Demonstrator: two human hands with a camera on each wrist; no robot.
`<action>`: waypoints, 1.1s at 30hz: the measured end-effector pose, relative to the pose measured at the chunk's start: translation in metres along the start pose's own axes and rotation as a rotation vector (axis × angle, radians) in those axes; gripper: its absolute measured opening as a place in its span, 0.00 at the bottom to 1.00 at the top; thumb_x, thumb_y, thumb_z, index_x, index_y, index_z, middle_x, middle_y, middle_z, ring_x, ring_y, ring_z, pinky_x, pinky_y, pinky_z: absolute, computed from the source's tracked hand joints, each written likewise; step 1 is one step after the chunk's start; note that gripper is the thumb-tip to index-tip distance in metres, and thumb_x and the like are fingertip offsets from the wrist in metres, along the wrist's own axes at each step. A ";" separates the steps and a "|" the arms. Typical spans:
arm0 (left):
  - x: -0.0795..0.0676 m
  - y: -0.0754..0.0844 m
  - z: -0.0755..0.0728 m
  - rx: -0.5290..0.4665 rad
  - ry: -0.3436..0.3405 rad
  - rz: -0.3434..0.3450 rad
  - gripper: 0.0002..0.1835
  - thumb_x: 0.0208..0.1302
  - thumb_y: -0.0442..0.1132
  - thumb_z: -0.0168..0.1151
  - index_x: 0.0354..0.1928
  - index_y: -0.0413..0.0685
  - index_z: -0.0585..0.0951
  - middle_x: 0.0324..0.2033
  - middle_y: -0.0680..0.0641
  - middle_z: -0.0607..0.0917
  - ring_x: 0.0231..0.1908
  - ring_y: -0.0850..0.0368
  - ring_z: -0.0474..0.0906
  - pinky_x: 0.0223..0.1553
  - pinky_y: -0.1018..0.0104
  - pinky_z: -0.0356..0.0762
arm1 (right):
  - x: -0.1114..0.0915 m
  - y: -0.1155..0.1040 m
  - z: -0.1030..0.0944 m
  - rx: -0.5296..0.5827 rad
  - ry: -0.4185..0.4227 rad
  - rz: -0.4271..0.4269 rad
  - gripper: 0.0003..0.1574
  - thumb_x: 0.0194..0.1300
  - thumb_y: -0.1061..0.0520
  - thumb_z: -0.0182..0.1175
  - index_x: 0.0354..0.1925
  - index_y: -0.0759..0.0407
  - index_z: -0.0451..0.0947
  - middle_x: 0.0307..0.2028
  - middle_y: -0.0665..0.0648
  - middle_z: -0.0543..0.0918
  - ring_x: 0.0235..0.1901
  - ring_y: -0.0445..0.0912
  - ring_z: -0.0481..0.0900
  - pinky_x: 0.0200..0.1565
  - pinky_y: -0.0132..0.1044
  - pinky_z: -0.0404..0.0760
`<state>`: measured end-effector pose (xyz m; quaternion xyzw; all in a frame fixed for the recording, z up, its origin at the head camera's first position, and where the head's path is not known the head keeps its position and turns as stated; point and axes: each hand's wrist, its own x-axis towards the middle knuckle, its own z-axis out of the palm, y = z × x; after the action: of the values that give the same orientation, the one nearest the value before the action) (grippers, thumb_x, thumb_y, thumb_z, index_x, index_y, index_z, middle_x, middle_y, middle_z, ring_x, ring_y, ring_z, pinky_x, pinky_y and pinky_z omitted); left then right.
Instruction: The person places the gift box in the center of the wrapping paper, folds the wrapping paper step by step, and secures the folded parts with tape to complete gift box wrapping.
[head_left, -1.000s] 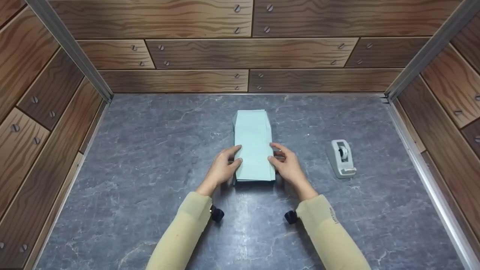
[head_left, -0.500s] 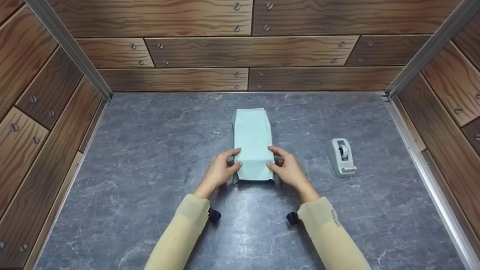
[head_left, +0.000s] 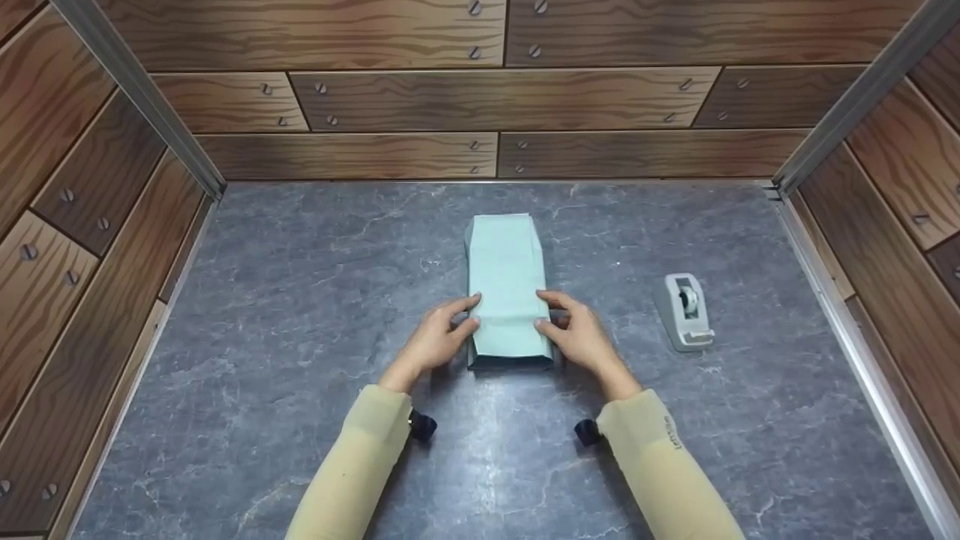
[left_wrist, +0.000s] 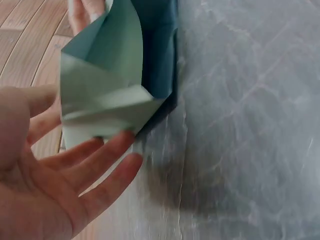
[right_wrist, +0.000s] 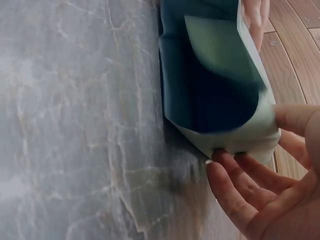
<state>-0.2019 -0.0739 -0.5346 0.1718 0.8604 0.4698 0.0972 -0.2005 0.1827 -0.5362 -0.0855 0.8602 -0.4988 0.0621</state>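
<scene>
Left hand (head_left: 435, 337) at eight o'clock and right hand (head_left: 579, 335) at four, fingers loosely spread, touched the sides of a pale-green paper bag (head_left: 508, 270); it lay at the person's twelve, seeming light, easily crushed, best held by its side folds.

head: above, forward-down | wrists: close, either side | all share: green packet (head_left: 508, 274)

Wood-plank-patterned walls (head_left: 495, 101), metal corner strips (head_left: 140, 94); grey marbled surface (head_left: 240, 330), pale glare (head_left: 495, 435) at front
</scene>
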 end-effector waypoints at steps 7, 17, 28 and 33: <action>-0.010 0.001 -0.003 -0.022 -0.095 -0.023 0.40 0.54 0.56 0.63 0.68 0.62 0.58 0.63 0.47 0.61 0.46 0.52 0.75 0.46 0.60 0.73 | 0.000 -0.002 -0.007 0.054 -0.059 0.008 0.30 0.62 0.50 0.58 0.62 0.50 0.67 0.56 0.61 0.70 0.48 0.55 0.75 0.42 0.45 0.77; -0.020 0.011 0.012 0.352 -0.001 0.012 0.50 0.46 0.49 0.72 0.70 0.58 0.53 0.60 0.45 0.64 0.49 0.51 0.73 0.46 0.56 0.73 | -0.001 -0.003 -0.006 0.056 -0.065 0.020 0.33 0.60 0.49 0.60 0.63 0.50 0.66 0.54 0.60 0.71 0.43 0.51 0.78 0.36 0.40 0.79; -0.026 0.010 0.014 0.471 0.049 0.086 0.41 0.52 0.34 0.64 0.68 0.54 0.57 0.58 0.45 0.66 0.45 0.49 0.74 0.37 0.58 0.75 | 0.000 -0.005 -0.003 0.035 -0.032 0.024 0.32 0.60 0.52 0.60 0.62 0.51 0.67 0.53 0.58 0.73 0.40 0.49 0.79 0.37 0.40 0.78; -0.028 0.009 0.018 0.484 0.064 0.085 0.42 0.52 0.34 0.63 0.69 0.54 0.56 0.55 0.44 0.68 0.39 0.50 0.75 0.33 0.60 0.75 | 0.000 -0.005 -0.003 0.009 -0.028 0.036 0.31 0.60 0.52 0.60 0.62 0.49 0.67 0.53 0.58 0.73 0.41 0.48 0.78 0.39 0.41 0.78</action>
<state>-0.1686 -0.0664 -0.5361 0.2112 0.9425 0.2591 0.0061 -0.2006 0.1833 -0.5303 -0.0768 0.8584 -0.5002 0.0833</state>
